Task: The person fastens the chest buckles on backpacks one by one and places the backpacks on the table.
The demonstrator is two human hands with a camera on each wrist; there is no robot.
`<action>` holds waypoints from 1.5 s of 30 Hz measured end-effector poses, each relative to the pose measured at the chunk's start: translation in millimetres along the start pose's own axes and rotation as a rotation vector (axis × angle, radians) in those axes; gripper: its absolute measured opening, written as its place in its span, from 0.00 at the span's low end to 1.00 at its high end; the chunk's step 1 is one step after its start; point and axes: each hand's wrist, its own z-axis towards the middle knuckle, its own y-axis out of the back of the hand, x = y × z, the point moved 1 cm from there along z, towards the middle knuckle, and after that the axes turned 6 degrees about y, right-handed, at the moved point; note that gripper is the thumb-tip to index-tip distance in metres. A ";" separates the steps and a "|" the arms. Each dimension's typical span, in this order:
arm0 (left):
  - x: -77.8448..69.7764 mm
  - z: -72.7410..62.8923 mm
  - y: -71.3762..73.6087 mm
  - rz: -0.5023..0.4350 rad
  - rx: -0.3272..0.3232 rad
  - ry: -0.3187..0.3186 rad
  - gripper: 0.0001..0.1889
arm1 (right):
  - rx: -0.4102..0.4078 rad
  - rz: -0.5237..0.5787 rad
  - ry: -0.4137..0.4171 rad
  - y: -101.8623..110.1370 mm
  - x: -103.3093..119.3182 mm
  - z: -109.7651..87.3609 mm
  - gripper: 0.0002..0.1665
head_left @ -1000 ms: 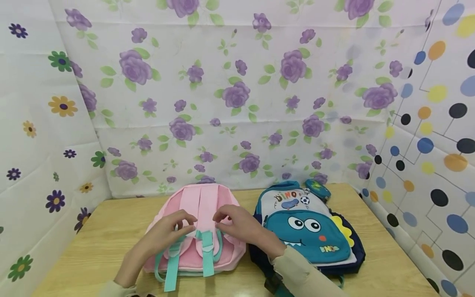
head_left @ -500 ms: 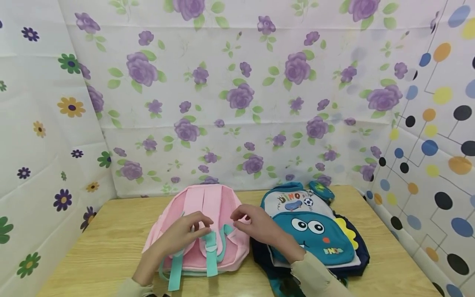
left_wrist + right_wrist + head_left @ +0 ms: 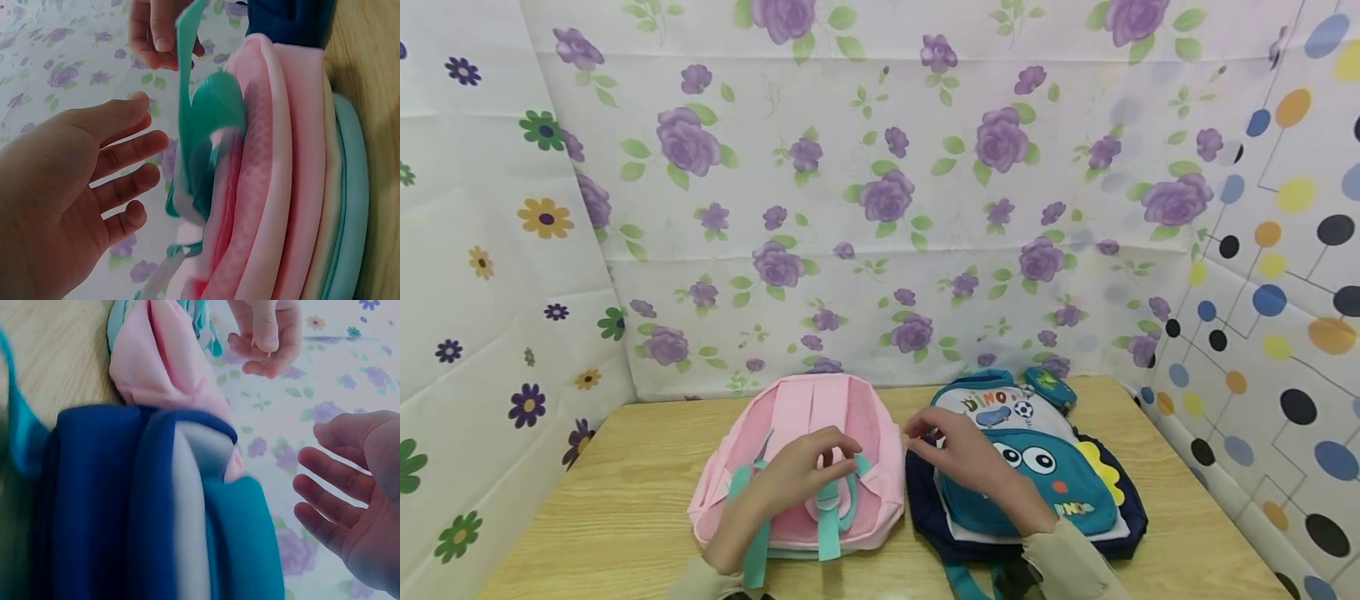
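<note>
A pink backpack (image 3: 867, 417) lies on the table with its shoulder straps facing up; teal webbing (image 3: 829, 533) hangs off its lower edge. Over its straps hovers my left hand (image 3: 808, 471), fingers loosely bent and holding nothing. In the left wrist view that hand (image 3: 69, 187) is apart from the teal webbing (image 3: 215, 103). To the right lies a teal and navy dinosaur backpack (image 3: 1030, 492), its printed front up. My right hand (image 3: 966, 454) hangs above its left side, holding nothing; the right wrist view shows the hand (image 3: 356, 494) apart from the bag (image 3: 244, 531).
Both bags lie side by side on a wooden table (image 3: 602, 483). A small round teal pouch (image 3: 1050, 387) is at the dinosaur bag's top right. Floral sheeting (image 3: 850, 208) stands behind, with a dotted sheet (image 3: 1277, 333) on the right and a daisy-patterned one (image 3: 490, 292) on the left.
Both hands have moved to the right: the left stays over the pink backpack, and the right has gone from the pink backpack to above the dinosaur one. The view has shifted slightly.
</note>
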 end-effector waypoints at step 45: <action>-69.2 37.9 -90.7 -0.049 -0.065 0.151 0.11 | -0.141 -0.121 -0.252 72.9 -60.0 -73.3 0.11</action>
